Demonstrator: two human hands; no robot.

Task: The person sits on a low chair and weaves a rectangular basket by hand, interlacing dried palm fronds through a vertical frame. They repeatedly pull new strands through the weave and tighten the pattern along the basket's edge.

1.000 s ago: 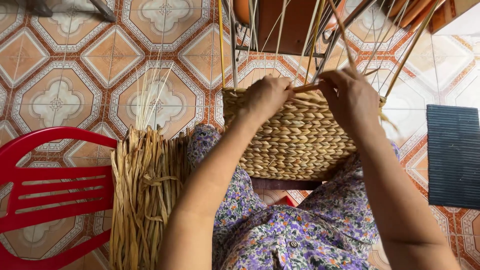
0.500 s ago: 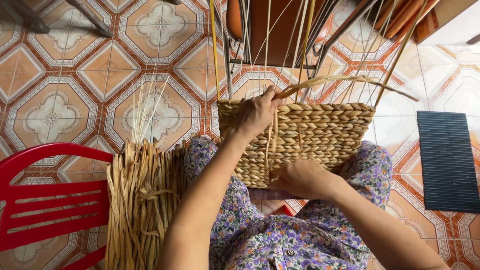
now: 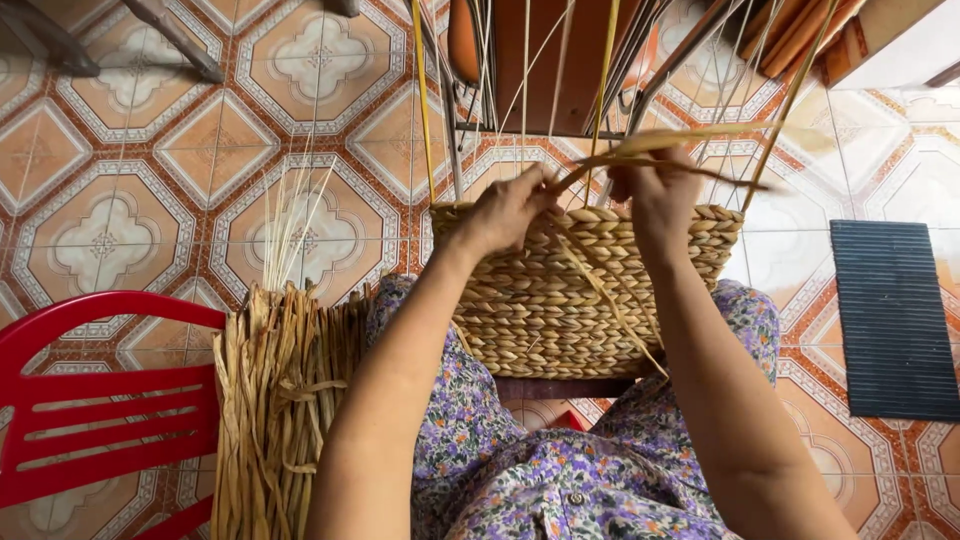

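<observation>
Basket of woven straw-coloured fibre rests on the person's lap, its plaited wall facing the camera and its rim at the far side, with thin upright stakes rising from that rim. The left hand sits on the rim near the basket's left corner, fingers curled together and pinching a flat strand that runs down slantwise across the woven wall toward the lower right corner. The right hand is on the rim toward the right, just beside the left hand but not touching it; its fingers are closed round a pale strip of fibre that sticks out to the right above the rim. Both forearms reach forward over a lap covered in purple flowered cloth.

Beside the person's left leg stands a thick bundle of dried reeds, loosely tied, with finer pale stalks poking up from its top. A red plastic chair sits just left of the bundle, at the lower left of the patterned tile floor. A dark ribbed mat lies on the floor well apart to the right. Beyond the basket, brown wooden furniture is partly hidden behind the stakes.
</observation>
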